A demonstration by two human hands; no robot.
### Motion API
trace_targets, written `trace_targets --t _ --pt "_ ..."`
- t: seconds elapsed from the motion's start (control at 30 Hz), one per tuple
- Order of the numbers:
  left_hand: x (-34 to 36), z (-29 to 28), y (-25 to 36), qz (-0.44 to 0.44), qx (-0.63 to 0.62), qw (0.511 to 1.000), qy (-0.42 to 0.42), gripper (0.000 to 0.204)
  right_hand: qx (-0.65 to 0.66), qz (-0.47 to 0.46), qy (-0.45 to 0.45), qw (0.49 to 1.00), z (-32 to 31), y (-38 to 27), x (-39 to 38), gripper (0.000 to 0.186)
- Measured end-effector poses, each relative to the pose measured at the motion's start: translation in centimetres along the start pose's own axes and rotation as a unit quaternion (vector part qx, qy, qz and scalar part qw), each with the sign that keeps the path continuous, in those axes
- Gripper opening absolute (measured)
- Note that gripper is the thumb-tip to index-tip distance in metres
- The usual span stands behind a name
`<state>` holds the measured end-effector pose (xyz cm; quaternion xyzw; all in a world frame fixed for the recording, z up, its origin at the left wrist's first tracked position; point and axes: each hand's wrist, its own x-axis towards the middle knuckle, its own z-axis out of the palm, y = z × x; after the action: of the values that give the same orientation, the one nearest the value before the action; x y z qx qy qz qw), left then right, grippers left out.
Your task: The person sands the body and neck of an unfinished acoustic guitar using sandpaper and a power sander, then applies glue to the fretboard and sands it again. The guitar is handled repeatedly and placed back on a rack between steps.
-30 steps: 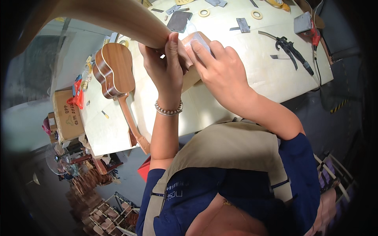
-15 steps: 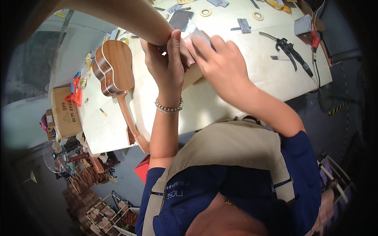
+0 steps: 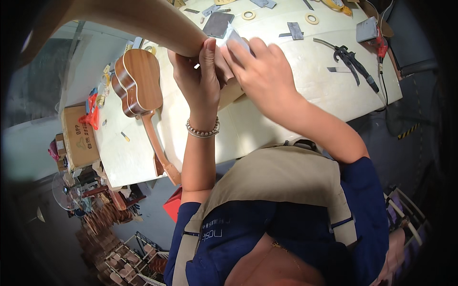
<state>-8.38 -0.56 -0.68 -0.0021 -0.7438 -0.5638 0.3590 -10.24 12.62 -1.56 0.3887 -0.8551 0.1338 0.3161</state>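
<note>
My left hand [image 3: 195, 83] is wrapped round a pale wooden instrument neck [image 3: 152, 26] that runs up to the upper left, thumb along its side. My right hand [image 3: 262, 76] is closed on a pale grey pad or folded sheet [image 3: 234, 37], pressed near the neck's lower end beside my left fingers; what that end joins is mostly hidden under my hands. A finished small guitar [image 3: 143, 81] lies back-up on the table at left, its neck toward me.
The white worktable [image 3: 124, 162] holds tape rolls [image 3: 311, 19], a dark flat pad [image 3: 217, 24], grey strips [image 3: 296, 31], a black air gun [image 3: 353, 62] and a corded red tool [image 3: 381, 45]. A cardboard box [image 3: 81, 138] stands at the left edge, racks of wooden parts beyond.
My right hand and the pale pad have moved slightly up and left along the wood. My left hand keeps its grip, with only a small shift of it and the neck.
</note>
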Motion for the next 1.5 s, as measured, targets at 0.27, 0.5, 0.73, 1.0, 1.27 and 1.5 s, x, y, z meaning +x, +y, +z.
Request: trace_targets --t 0.27,0.5,0.73,1.0,1.27,1.5 --pt "0.0 0.3 -0.3 0.031 0.003 0.999 0.009 0.03 -0.003 0.043 -0.027 0.999 0.8 -0.1 -0.4 0.07" --pt "0.1 0.5 -0.7 0.04 0.003 0.999 0.017 0.034 0.055 0.063 -0.025 0.996 1.6 0.5 -0.2 0.082" --pt "0.6 0.7 -0.4 0.032 0.032 0.999 0.015 0.034 0.021 0.051 -0.04 0.998 1.3 0.2 0.5 0.087" --pt "0.1 -0.4 -0.6 0.003 -0.008 1.0 0.017 0.036 0.093 0.047 -0.147 0.984 0.3 0.9 1.8 0.059" --pt "0.5 -10.0 -0.5 -0.175 -0.042 0.983 0.041 0.044 0.191 0.289 -0.223 0.911 7.1 12.1 -10.9 0.085" --pt "-4.1 -15.2 -1.3 -0.243 -0.176 0.925 0.233 0.048 0.421 0.377 -0.187 0.804 14.0 9.0 -17.5 0.069"
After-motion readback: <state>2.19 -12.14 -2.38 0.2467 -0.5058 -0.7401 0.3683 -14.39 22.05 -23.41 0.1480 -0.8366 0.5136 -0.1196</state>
